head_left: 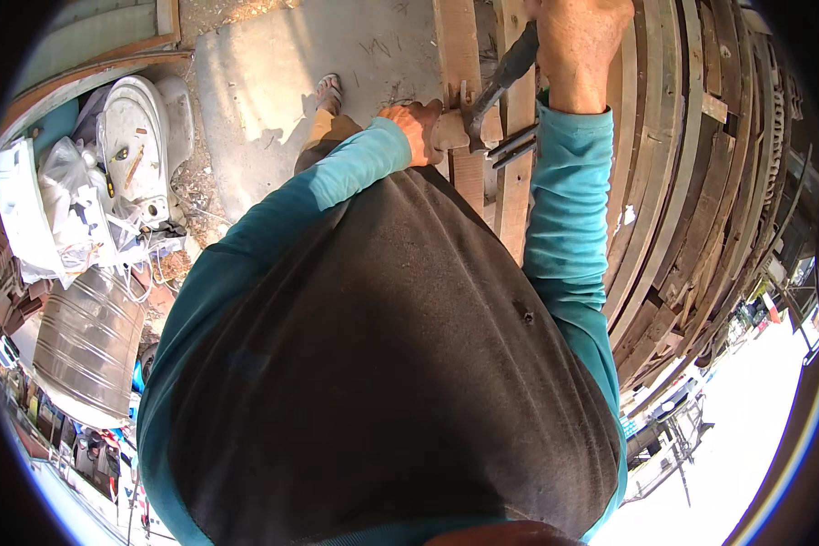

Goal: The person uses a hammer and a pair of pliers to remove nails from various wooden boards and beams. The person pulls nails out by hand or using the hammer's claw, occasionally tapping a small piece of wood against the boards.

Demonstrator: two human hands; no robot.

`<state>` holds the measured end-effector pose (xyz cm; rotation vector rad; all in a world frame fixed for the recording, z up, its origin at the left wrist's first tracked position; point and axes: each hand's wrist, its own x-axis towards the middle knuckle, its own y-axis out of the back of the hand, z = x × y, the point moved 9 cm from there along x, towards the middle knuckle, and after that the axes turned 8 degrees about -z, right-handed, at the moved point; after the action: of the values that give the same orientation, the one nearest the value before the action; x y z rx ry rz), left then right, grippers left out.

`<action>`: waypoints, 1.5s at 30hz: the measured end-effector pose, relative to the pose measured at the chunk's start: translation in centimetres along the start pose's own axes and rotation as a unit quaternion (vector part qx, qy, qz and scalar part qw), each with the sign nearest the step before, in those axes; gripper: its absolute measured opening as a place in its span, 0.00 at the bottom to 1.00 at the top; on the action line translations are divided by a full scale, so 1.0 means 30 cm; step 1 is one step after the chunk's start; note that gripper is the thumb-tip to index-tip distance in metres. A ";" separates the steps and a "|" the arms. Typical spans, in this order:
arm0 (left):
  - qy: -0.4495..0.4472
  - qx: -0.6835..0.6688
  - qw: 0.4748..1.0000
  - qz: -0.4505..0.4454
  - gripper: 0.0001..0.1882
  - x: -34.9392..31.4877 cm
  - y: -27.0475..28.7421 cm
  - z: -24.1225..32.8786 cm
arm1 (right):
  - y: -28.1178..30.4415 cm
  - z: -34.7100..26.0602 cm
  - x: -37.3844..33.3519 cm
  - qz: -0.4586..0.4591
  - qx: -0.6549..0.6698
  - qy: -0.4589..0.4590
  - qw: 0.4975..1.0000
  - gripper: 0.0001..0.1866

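Observation:
Near the top right, my right hand [584,41] is closed around the black handle of a hammer [511,68]. The handle slants down to the left, and the hammer's metal head is beside a short wooden piece [449,132]. My left hand [416,127] is closed on that wooden piece, left of the head. Under both lie long wooden boards [462,55] running away from me. Two dark parallel rods [516,147] stick out just right of the hammer head; what they belong to is hidden by my right sleeve.
Many long timbers [673,164] are stacked on the right. At left stand a white plastic tub [135,118], a clear bag [68,182] and a ribbed metal drum [91,337]. A concrete slab [246,109] lies ahead, with a sandalled foot [329,91] on it.

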<state>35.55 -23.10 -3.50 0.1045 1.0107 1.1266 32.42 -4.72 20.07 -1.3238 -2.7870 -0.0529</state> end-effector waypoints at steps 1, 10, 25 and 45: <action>0.005 0.011 1.000 0.012 0.37 0.001 0.026 -0.001 | -0.011 -0.013 0.053 0.008 -0.122 0.021 0.992 0.18; 0.044 0.017 0.996 -0.071 0.43 0.005 -0.055 0.022 | -0.001 -0.150 -0.169 0.029 -0.186 0.101 0.977 0.19; 0.018 0.045 0.997 -0.054 0.45 -0.008 -0.170 0.034 | 0.141 -0.099 -0.320 0.069 -0.176 0.042 0.981 0.18; 0.031 0.075 0.997 -0.012 0.38 0.052 -0.094 0.068 | 0.161 -0.242 -0.530 0.025 -0.081 0.205 0.975 0.13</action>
<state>39.06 -22.39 -4.79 0.1790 1.1487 1.0357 46.46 -14.37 26.30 -1.2423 -2.4402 -0.5005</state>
